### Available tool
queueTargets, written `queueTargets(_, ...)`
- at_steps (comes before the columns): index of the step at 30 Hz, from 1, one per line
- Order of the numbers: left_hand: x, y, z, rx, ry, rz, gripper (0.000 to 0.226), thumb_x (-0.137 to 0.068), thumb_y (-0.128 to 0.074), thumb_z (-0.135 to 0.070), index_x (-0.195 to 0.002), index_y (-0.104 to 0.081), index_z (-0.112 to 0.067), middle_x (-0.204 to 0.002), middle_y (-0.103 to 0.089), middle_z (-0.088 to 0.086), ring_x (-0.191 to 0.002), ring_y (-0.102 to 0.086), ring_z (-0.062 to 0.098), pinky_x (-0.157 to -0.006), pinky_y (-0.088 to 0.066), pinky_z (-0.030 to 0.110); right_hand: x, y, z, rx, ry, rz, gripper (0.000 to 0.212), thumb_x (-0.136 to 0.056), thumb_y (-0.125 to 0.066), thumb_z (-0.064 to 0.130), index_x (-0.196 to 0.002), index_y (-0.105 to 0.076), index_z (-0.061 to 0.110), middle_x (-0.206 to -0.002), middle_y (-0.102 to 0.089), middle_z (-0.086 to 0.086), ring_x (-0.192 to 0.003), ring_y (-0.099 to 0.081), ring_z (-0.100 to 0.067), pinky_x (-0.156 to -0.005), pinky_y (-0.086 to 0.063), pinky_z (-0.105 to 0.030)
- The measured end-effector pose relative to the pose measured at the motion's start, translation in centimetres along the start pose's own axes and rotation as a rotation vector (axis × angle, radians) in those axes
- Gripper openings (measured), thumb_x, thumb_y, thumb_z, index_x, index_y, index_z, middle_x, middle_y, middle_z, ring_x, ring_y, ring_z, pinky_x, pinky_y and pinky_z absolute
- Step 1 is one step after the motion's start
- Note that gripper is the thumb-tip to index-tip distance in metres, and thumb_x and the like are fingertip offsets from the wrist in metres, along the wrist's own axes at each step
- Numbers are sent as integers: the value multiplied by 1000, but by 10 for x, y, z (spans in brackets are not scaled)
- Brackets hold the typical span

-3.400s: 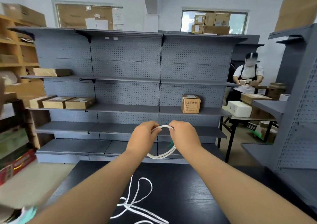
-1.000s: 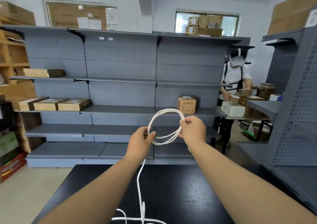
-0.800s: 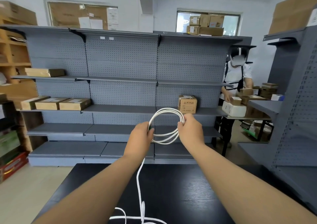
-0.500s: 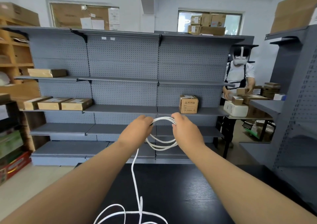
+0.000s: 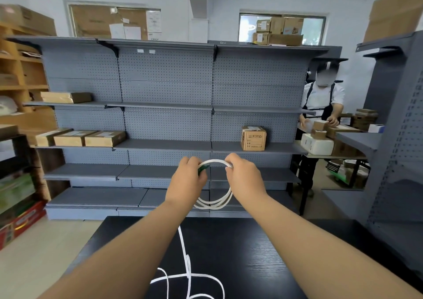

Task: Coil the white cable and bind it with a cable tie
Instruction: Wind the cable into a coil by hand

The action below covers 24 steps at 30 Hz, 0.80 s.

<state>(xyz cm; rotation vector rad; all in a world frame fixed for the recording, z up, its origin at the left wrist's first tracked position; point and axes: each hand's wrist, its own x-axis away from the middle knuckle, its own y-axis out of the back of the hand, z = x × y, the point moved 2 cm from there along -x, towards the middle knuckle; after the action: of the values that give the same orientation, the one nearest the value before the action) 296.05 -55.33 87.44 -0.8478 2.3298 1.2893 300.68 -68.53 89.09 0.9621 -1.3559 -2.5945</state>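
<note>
Several loose loops of the white cable [image 5: 187, 275] lie nearest to us on the black table [image 5: 251, 253], and one strand climbs from them straight up toward our raised hands. Both our bare forearms stretch forward over the table. Our left hand [image 5: 186, 180] and right hand [image 5: 243, 177] hold the coiled part of the cable in the air above the table's far edge, one on each side of the coil's top. The coil runs as an arc between the two hands and hangs below them in a few stacked turns. The left fingers are curled around the cable, and a small green piece [image 5: 202, 168] shows at that grip; we cannot tell what it is. The right fingers [image 5: 230, 163] are pinched tight on the top of the coil.

Beyond the table stands a grey pegboard shelving unit [image 5: 167, 88]. A small cardboard box [image 5: 253, 138] sits on its middle shelf, just above our right hand in the view, and three flat boxes [image 5: 80, 138] lie side by side at the left end of the same shelf. Farther right, another person [image 5: 322, 106] in a white shirt handles small boxes at a second table.
</note>
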Motion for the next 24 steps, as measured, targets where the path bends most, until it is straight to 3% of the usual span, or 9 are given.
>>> queueTargets(5,4,-4,4,206,150,51,8,-94,-49,-23,-94,-47,-16,-83,-57,5,-75,-55,24,-64,-41,35,-1,2,-2,-127,-81,-23,12,-95,-47,15,-102,-57,15,-90,-63,-11,-81,-58,-30,-67,-49,-37)
queueTargets(12,5,0,8,310,143,80,11,-93,-52,-18,-99,-44,-23,-85,-58,0,-79,-63,24,-67,-48,36,-5,4,-13,-192,-166,-38,10,-95,-47,14,-98,-57,14,-93,-64,-13,-84,-60,-32,-73,-53,-41)
queueTargets(17,2,5,4,113,6,26,11,-94,-47,-17,-105,-48,-14,-85,-58,8,-79,-56,32,-71,-48,46,-4,4,-9,-96,-95,-32,14,-96,-42,12,-104,-53,14,-96,-62,-11,-81,-56,-30,-67,-47,-36)
queueTargets(24,-3,5,-1,-171,-132,116,15,-95,-43,-17,-110,-48,-15,-92,-51,10,-81,-54,34,-66,-43,40,2,-3,5,253,192,112,22,-98,-42,23,-119,-41,14,-108,-55,-9,-88,-58,-32,-64,-43,-36)
